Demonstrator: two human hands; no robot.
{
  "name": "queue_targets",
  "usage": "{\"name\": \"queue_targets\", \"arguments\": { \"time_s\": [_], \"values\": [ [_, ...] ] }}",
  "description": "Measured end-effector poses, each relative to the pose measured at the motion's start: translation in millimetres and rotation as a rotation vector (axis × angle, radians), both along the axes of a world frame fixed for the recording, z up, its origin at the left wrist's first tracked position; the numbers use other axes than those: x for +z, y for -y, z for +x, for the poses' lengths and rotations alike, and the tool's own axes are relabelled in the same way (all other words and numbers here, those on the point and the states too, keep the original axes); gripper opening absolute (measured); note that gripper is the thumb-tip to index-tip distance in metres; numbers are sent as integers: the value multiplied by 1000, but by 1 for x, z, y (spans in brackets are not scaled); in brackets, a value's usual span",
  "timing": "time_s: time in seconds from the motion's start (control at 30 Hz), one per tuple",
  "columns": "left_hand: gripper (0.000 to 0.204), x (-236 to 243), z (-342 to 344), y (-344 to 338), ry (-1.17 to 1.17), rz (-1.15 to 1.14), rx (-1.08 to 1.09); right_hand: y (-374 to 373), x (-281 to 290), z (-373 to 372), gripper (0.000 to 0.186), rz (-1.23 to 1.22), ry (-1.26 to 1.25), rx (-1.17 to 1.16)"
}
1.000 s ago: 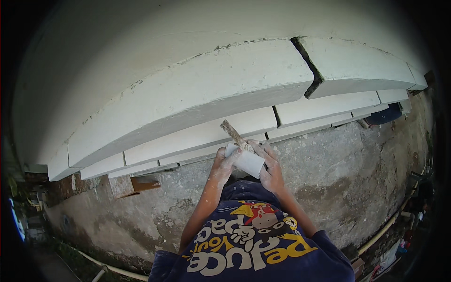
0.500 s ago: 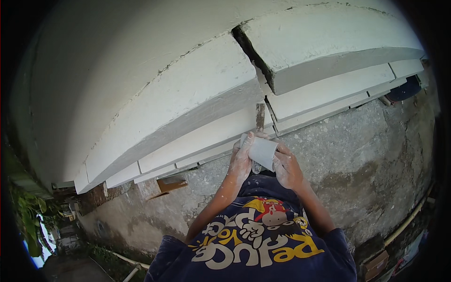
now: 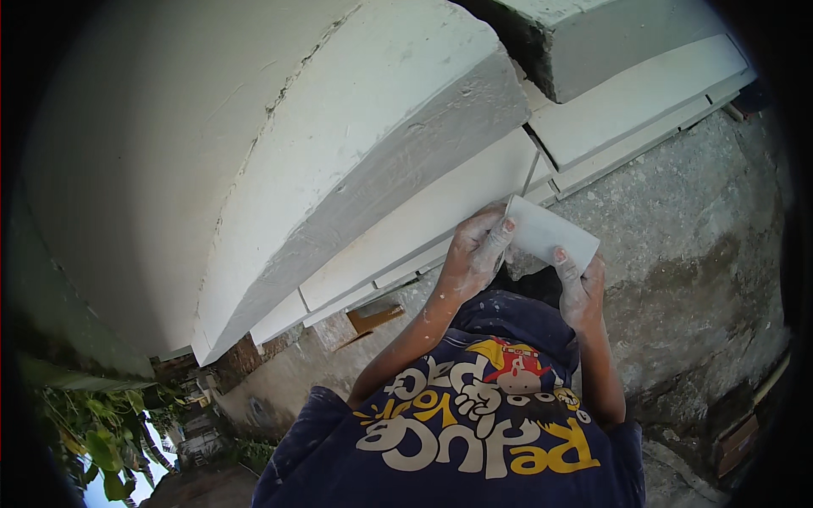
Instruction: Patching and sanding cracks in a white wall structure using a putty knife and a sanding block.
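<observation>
Between my hands is a small pale grey sheet [image 3: 552,233], dusty and stiff-looking like sandpaper, spread nearly flat and tilted down to the right. My left hand [image 3: 478,247] pinches its left end, thumb on the near face. At the lower right corner, my right hand [image 3: 579,286] grips it with the thumb in front and the other fingers mostly hidden behind. White dust coats both hands. The sheet is held in front of my body, apart from the white ledge [image 3: 423,144] beyond it.
Stepped white mouldings [image 3: 440,212] run below the thick ledge, which a dark gap [image 3: 521,42] splits. Under my arms lies a rough grey concrete surface [image 3: 660,220]. A brown cardboard piece [image 3: 375,319] is left of my left forearm. Plants [image 3: 106,449] grow at lower left.
The sheet, curled and closer to my body before, is now opened out wider and flatter. My hands have moved apart and to the right in view. The view has turned and the ledge looks nearer.
</observation>
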State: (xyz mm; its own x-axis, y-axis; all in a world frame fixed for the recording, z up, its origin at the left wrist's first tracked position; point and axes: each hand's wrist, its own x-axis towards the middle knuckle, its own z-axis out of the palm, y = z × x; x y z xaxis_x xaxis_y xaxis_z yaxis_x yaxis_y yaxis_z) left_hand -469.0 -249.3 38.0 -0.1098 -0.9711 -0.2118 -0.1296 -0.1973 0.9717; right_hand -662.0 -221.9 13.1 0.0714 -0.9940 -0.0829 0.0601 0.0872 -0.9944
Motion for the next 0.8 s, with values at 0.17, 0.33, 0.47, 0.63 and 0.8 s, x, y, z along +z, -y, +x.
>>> {"name": "queue_targets", "arguments": {
  "time_s": [0.17, 0.33, 0.47, 0.63, 0.8],
  "values": [
    [32, 23, 96, -38, 237, -93, -80, 1, 6, 47, 34, -71, 36, -290],
    [16, 48, 176, -67, 728, -258, -228, 36, 3, 103, 37, -326, -98, -516],
    [25, 45, 222, -83, 1020, -400, -241, 69, -6, 154, 57, -500, -350, -589],
    [40, 18, 289, -120, 1057, -563, -294, 85, 10, 215, 78, -467, -397, -710],
    [37, 3, 335, -143, 1111, -673, -383, 110, 14, 241, 86, -411, -324, -878]
  ]
}}
